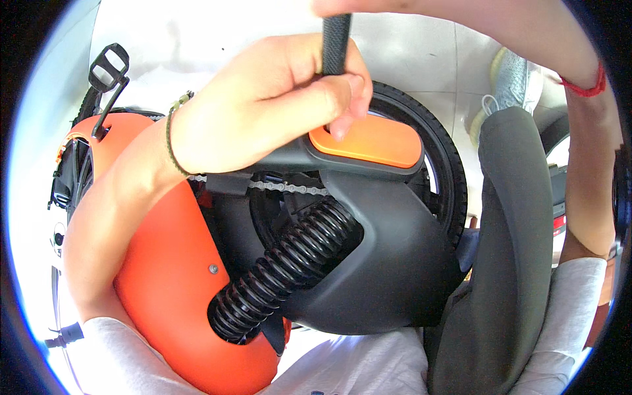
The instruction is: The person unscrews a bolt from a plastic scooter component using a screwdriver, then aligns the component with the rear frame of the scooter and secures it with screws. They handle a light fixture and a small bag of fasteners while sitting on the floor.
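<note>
head: left fisheye, worn on head | facing: down | range: close above orange-and-black bike [286,270]

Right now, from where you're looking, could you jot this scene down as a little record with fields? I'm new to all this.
Left grip: closed around a black textured rod
Right grip: mostly cut off by the top edge, at the rod's upper end; its hold is unclear
Below left grip: orange oval panel; contact unclear
Body: orange shell, black cover
Workings: black coil spring, metal chain, black pedal, black tyre
Wrists: dark bracelet left, red bracelet right
Upper right: light shoe
</note>
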The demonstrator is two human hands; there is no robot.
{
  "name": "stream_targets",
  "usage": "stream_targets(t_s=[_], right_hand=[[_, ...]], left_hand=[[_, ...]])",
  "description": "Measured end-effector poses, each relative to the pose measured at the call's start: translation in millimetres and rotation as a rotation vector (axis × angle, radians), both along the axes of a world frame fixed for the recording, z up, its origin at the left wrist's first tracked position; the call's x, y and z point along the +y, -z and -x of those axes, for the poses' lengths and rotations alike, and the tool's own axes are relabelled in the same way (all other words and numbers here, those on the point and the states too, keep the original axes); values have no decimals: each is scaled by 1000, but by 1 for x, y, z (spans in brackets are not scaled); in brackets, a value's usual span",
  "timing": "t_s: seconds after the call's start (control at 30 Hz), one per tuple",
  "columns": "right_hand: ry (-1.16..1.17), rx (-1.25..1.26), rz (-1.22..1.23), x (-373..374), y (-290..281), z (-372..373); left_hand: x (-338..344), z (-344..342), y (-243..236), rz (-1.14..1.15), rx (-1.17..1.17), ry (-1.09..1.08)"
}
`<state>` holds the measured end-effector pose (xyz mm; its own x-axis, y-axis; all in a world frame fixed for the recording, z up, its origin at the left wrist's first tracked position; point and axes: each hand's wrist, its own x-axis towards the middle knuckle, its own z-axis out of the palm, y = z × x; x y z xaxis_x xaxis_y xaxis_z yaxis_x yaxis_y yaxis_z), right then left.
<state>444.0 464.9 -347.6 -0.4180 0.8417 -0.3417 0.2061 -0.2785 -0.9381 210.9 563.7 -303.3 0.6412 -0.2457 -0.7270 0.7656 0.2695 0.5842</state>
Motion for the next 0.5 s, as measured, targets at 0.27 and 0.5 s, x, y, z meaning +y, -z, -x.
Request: stream_targets(t_s=[0.27,0.5], right_hand=[[26,41,1,2,-3,-11],[10,85,66,9,-4,3]], left_hand=[[8,-2,-1,-4,-63,112],[17,-9,2,-201,-36,139]])
